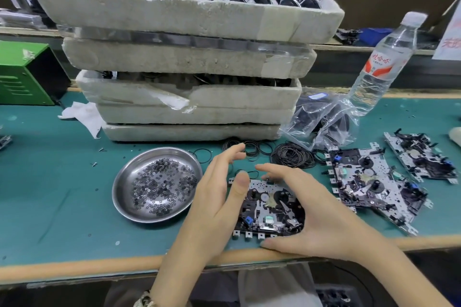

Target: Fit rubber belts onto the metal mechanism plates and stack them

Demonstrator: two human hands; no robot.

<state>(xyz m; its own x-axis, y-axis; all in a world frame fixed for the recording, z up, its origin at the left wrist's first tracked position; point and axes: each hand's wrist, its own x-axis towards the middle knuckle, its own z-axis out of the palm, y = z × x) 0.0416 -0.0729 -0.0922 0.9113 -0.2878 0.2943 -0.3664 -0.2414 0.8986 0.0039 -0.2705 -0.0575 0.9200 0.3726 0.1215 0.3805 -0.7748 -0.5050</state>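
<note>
The plate (270, 207) lies flat on the green bench (62, 194) at its near edge, directly between the left grip (217, 197) and the right grip (314, 209).

The plate is perforated bright metal with tabs along its edges. It carries black plastic parts, a small blue part and a pale wheel. One loose belt (247, 172) sits at its far edge; whether either grip holds it cannot be told.

The left grip is spread: the fingers are extended and apart above the bench, and the thumb rests on the left edge of the plate. The right grip is curled round the right side of the plate, thumb at the near edge and fingers arched over the far edge.

A pile of belts (291, 156) lies just beyond. A stack of plates (369, 182) lies to the right, and a steel dish (124, 182) of washers (162, 184) to the left.
</note>
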